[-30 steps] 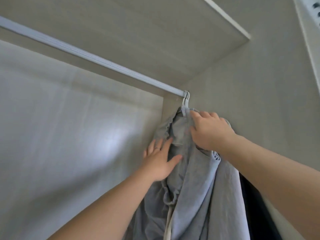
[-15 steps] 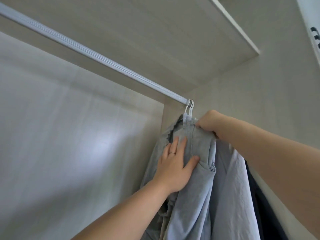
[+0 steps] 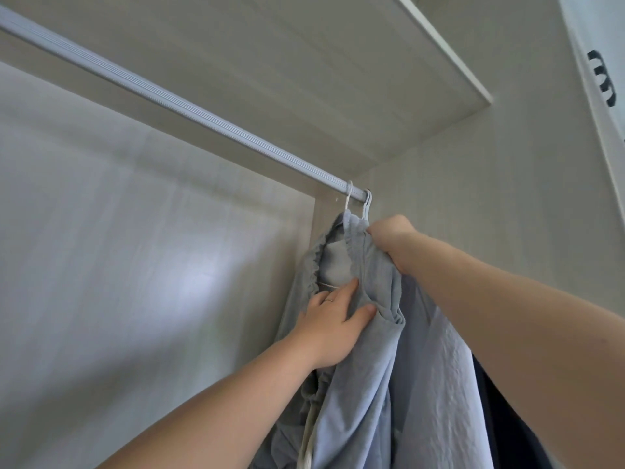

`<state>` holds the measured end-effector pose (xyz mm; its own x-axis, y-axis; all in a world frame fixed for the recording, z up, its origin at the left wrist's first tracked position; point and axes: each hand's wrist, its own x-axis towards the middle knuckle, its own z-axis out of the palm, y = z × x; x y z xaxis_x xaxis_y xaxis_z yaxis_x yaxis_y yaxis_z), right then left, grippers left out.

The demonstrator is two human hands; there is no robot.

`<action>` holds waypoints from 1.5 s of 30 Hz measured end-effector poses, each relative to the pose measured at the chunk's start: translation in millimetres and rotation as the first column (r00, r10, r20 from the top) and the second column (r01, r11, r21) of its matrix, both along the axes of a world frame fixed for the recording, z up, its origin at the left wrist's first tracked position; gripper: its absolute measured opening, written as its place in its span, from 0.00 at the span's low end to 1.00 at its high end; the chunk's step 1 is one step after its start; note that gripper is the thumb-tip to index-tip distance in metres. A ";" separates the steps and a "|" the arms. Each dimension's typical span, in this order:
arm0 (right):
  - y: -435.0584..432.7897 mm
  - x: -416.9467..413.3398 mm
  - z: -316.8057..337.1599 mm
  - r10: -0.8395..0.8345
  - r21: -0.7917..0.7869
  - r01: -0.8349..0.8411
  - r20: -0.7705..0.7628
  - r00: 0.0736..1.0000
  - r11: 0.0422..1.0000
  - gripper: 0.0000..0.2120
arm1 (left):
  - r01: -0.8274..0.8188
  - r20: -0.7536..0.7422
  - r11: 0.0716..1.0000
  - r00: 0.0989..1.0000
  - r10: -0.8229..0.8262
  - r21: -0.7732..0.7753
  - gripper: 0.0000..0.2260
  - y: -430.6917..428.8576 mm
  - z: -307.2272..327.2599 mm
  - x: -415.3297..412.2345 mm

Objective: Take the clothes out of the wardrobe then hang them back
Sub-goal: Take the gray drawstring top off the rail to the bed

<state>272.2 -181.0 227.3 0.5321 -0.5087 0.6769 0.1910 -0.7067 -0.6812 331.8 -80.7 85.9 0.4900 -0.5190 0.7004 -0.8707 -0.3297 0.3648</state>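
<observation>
Clothes (image 3: 358,384) of a pale grey-blue hang at the right end of the rail (image 3: 189,110), inside the wardrobe, close to its right wall (image 3: 490,214). Two white hooks (image 3: 349,198) sit over the rail, a little apart, just beside that wall. The rail runs from the top left down to the hooks, and a pale shelf (image 3: 304,79) lies above it. The left hand (image 3: 333,319) rests on the front of the clothes, lower than the hooks. Its grip is loose: the fingers are mostly straight and press on the cloth, the thumb sticks out to the side, and a fold of cloth bunches up next to it. A thin ring (image 3: 328,300) is on one finger. The right hand (image 3: 389,235) reaches up to the top of the clothes, just under the hooks. Its grip is tight: the hand is curled like a fist round the top edge of the cloth, and its fingertips are hidden. A frilly edge (image 3: 313,265) runs down the left side of the clothes, above the left hand. A white cord (image 3: 306,434) hangs down low at the front. Dark cloth (image 3: 500,418) hangs behind the pale clothes, near the right wall and under the right arm. The back wall (image 3: 135,265) is pale, with a soft patch of light on it.
</observation>
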 end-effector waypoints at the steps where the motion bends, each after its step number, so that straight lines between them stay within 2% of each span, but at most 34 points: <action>1: -0.9 0.2 -2.5 0.104 0.106 -0.113 0.090 0.991 0.988 0.07 | -0.015 0.007 1.000 1.000 0.015 0.011 0.29 0.4 -0.5 -0.6; 2: -2.9 0.1 -5.6 0.108 0.102 -0.122 0.137 0.985 0.987 0.06 | -0.024 0.011 1.000 1.000 0.024 0.018 0.29 0.7 -0.5 -1.1; 4: -4.5 3.2 -7.9 0.054 0.074 -0.062 0.095 0.994 0.995 0.13 | -0.046 0.021 0.999 0.999 0.045 0.029 0.29 2.7 0.5 -1.9; 10: -5.9 2.0 -11.2 0.067 -0.052 -0.056 0.242 0.968 0.997 0.21 | -0.122 0.072 0.992 0.990 0.121 0.015 0.28 12.2 10.9 -6.8; 13: -8.2 -15.0 -14.0 0.022 -0.154 0.017 0.248 0.968 0.988 0.21 | -0.130 0.201 0.984 0.968 0.152 -0.118 0.26 16.7 15.7 -7.4; 15: -14.5 -32.5 -18.5 -0.047 -0.278 0.111 0.227 0.973 0.954 0.21 | -0.125 0.296 0.961 0.934 0.198 -0.248 0.25 18.4 19.4 -9.3; 19: -38.9 -75.6 -31.0 -0.200 -0.543 0.303 0.241 0.950 0.783 0.19 | -0.164 0.304 0.881 0.897 0.320 -0.444 0.26 15.7 27.9 -18.0; 21: -54.2 -101.7 -37.1 -0.319 -0.633 0.428 0.286 0.904 0.645 0.16 | -0.167 0.274 0.843 0.898 0.344 -0.511 0.27 11.2 29.9 -26.9; 24: -74.9 -147.9 -46.6 -0.436 -0.697 0.564 0.382 0.815 0.443 0.15 | -0.137 0.226 0.796 0.918 0.325 -0.589 0.28 1.0 34.0 -45.6; 26: -84.8 -181.7 -51.7 -0.466 -0.717 0.603 0.425 0.776 0.350 0.15 | -0.114 0.231 0.769 0.917 0.325 -0.629 0.30 -9.1 36.2 -63.7; 28: -93.4 -218.4 -54.8 -0.459 -0.727 0.620 0.460 0.760 0.297 0.15 | -0.056 0.299 0.766 0.900 0.316 -0.641 0.29 -24.3 36.0 -89.5; 32: -116.1 -302.0 -61.3 -0.453 -0.708 0.638 0.482 0.750 0.304 0.13 | 0.015 0.360 0.742 0.882 0.306 -0.670 0.24 -58.5 33.3 -160.9; 39: -173.6 -476.9 -98.3 -0.596 -0.679 0.688 0.449 0.665 0.257 0.12 | 0.204 0.431 0.749 0.894 0.119 -0.631 0.19 -129.1 17.3 -305.9; 45: -205.8 -633.1 -156.5 -0.774 -0.629 0.758 0.389 0.500 0.173 0.11 | 0.464 0.447 0.722 0.863 -0.236 -0.514 0.18 -220.8 -23.1 -428.5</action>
<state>-360.9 -386.7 70.8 0.1644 -0.0878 0.9825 -0.7259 -0.6851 0.0602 -96.7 -301.5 62.7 0.0407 -0.0343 0.9986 -0.9776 0.2050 0.0469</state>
